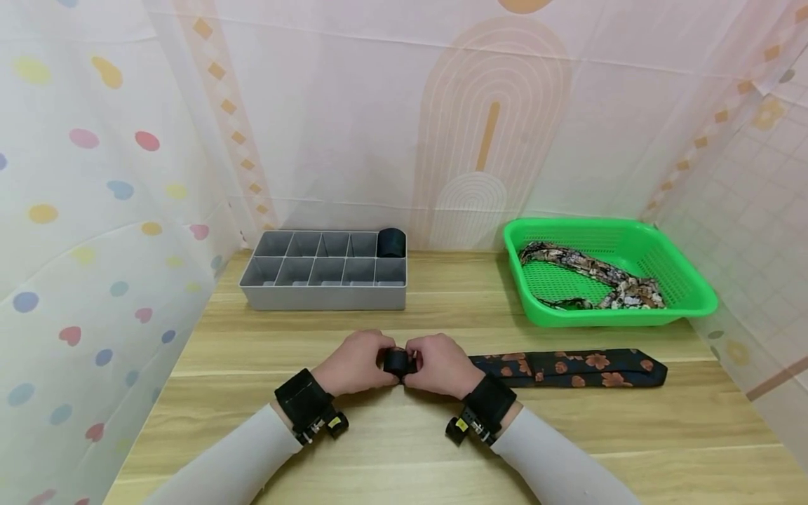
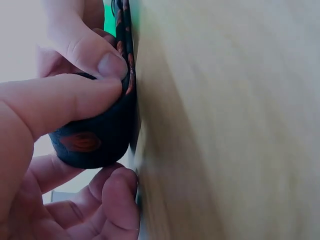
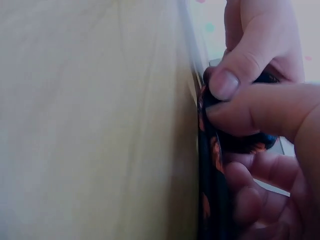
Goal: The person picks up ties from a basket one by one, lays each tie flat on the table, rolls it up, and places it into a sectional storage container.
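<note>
A dark necktie with orange-brown flowers lies partly rolled on the table, its flat tail (image 1: 593, 369) running right to a pointed end. My left hand (image 1: 356, 363) grips the rolled part (image 1: 396, 362) from the left, thumb on the near side and fingers behind. From the other side my right hand (image 1: 442, 365) pinches the necktie where the roll meets the flat length. Both thumbs come close together at the roll in the wrist views. Seen from the left wrist, the roll (image 2: 95, 145) stands on edge at the table surface.
A grey divided box (image 1: 325, 297) stands behind the left hand, with a dark rolled piece (image 1: 391, 243) in its back right compartment. At the back right, a green basket (image 1: 631, 319) holds a loose patterned necktie (image 1: 587, 266). Patterned curtains hang behind the wooden table (image 1: 379, 456).
</note>
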A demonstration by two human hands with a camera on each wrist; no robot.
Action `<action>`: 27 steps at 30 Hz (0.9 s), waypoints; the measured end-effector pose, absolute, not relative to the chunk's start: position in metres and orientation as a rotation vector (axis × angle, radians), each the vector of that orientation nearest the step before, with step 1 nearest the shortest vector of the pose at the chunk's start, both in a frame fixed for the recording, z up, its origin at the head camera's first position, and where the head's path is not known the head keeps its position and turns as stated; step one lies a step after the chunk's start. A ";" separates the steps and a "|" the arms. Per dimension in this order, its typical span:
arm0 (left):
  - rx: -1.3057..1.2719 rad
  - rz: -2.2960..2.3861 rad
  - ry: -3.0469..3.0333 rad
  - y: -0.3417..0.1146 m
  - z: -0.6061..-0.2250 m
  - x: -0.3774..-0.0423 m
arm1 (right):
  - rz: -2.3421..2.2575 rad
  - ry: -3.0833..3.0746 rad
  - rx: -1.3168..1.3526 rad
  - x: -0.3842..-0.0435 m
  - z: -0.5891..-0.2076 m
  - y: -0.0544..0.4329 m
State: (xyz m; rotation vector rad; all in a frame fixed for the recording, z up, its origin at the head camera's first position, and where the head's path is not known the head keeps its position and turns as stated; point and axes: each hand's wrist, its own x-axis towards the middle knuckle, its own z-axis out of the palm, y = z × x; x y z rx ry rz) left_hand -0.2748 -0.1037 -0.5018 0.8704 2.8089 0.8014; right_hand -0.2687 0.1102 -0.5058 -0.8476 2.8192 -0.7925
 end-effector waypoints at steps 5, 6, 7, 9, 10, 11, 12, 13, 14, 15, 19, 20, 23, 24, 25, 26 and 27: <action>0.869 0.799 2.814 -0.103 -0.504 -0.274 | -0.903 2.736 -0.845 -0.269 -0.503 0.111; 0.874 0.792 2.816 -0.104 -0.504 -0.274 | -0.942 2.722 -0.850 -0.268 -0.502 0.111; 0.878 0.788 2.818 -0.104 -0.504 -0.274 | -0.978 2.712 -0.856 -0.268 -0.502 0.111; 0.883 0.784 2.817 -0.103 -0.504 -0.274 | -1.034 2.711 -0.873 -0.267 -0.501 0.111; 0.883 0.783 2.814 -0.103 -0.504 -0.275 | -1.056 2.717 -0.878 -0.266 -0.501 0.111; 0.884 0.778 2.813 -0.103 -0.504 -0.275 | -1.068 2.728 -0.880 -0.266 -0.501 0.110; 0.884 0.772 2.812 -0.103 -0.503 -0.275 | -1.070 2.743 -0.880 -0.266 -0.501 0.110; 0.882 0.769 2.812 -0.102 -0.503 -0.275 | -1.065 2.757 -0.880 -0.266 -0.500 0.110; 0.876 0.768 2.812 -0.102 -0.503 -0.275 | -1.056 2.771 -0.878 -0.266 -0.500 0.111; 0.869 0.766 2.813 -0.101 -0.503 -0.274 | -1.043 2.787 -0.877 -0.267 -0.500 0.111; 0.828 0.761 2.837 -0.100 -0.501 -0.273 | -0.971 2.819 -0.867 -0.269 -0.498 0.114; 0.816 0.764 2.842 -0.100 -0.500 -0.273 | -0.955 2.823 -0.864 -0.269 -0.498 0.115; 0.789 0.769 2.861 -0.101 -0.498 -0.272 | -0.918 2.820 -0.855 -0.270 -0.497 0.117; 0.786 0.768 2.866 -0.101 -0.498 -0.271 | -0.907 2.819 -0.852 -0.270 -0.496 0.117; 0.782 0.775 2.869 -0.101 -0.497 -0.271 | -0.898 2.817 -0.845 -0.270 -0.496 0.117; 0.778 0.779 2.872 -0.101 -0.496 -0.271 | -0.886 2.815 -0.839 -0.270 -0.495 0.117; 0.776 0.788 2.874 -0.102 -0.496 -0.270 | -0.877 2.813 -0.830 -0.270 -0.495 0.117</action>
